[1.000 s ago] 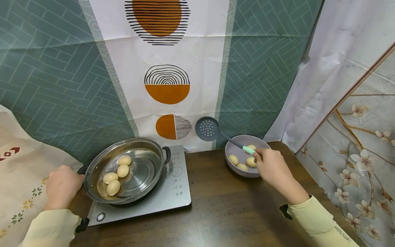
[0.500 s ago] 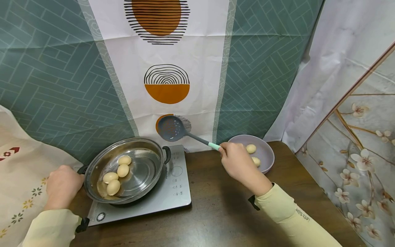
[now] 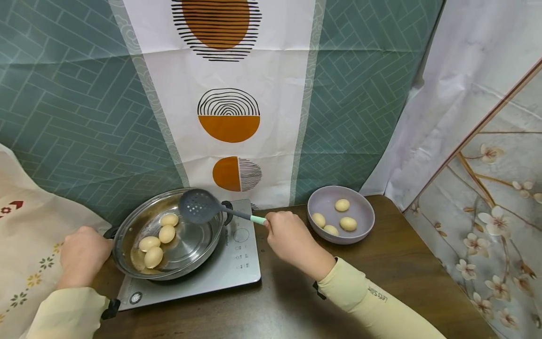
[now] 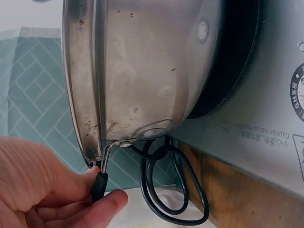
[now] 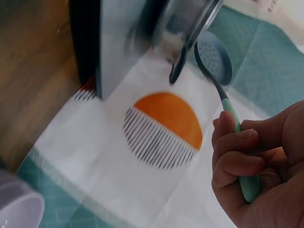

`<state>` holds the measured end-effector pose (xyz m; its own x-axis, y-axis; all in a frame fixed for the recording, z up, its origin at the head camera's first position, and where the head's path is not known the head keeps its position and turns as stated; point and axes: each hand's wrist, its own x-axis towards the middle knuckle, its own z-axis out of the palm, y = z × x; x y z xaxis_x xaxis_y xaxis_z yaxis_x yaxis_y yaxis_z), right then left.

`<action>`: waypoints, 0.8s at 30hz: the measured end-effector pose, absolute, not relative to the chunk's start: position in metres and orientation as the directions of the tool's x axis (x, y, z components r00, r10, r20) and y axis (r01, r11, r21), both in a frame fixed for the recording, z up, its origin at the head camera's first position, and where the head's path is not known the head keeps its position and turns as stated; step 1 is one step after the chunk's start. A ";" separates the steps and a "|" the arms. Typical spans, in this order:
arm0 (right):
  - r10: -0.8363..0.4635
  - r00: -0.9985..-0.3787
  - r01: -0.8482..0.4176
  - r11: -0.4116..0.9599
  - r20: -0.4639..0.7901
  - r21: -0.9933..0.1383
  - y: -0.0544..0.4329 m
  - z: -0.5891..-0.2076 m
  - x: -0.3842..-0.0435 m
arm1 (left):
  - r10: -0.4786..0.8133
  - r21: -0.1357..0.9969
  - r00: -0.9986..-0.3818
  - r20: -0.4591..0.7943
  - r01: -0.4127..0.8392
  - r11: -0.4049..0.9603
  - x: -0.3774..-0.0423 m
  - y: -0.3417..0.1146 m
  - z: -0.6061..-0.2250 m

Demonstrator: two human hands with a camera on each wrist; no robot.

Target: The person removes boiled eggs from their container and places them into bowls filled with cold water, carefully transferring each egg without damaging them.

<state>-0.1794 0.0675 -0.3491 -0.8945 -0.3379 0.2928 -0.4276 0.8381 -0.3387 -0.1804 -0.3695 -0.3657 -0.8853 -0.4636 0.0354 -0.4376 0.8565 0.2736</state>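
Observation:
A wide steel pan (image 3: 190, 256) sits on an induction cooktop (image 3: 241, 263), with several pale eggs (image 3: 154, 257) grouped in its left half. My left hand (image 3: 84, 254) grips the pan's left handle; in the left wrist view the thumb and fingers pinch that black handle (image 4: 99, 186). My right hand (image 3: 292, 240) holds a grey skimmer (image 3: 199, 205) by its mint-green grip (image 5: 249, 187), fingers curled round it. The skimmer's perforated head hangs over the pan's right rear part and carries nothing. Several more eggs (image 3: 348, 223) lie in a lilac bowl (image 3: 364, 207) to the right.
The wooden table (image 3: 288, 278) extends between cooktop and bowl and along the front. A patterned cloth backdrop (image 3: 271, 94) rises close behind. Below the pan's handle, a coiled black cord (image 4: 152, 180) shows in the left wrist view. A floral panel (image 3: 487, 235) borders the right side.
My right hand has swung the skimmer leftward from above the lilac bowl to over the pan, its head coming lower. My left hand stays on the pan handle.

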 end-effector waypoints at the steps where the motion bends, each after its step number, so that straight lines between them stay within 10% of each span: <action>1: -0.353 -0.890 -0.438 0.838 0.289 -0.326 0.063 -0.351 -0.179 | -0.462 0.276 -0.886 0.039 -0.435 0.857 -0.180 -0.370 -0.366; 24: -0.532 -0.751 -0.528 0.840 0.392 0.128 -0.008 -0.372 -0.162 | -0.446 0.302 -0.894 0.036 -0.415 0.858 -0.179 -0.374 -0.371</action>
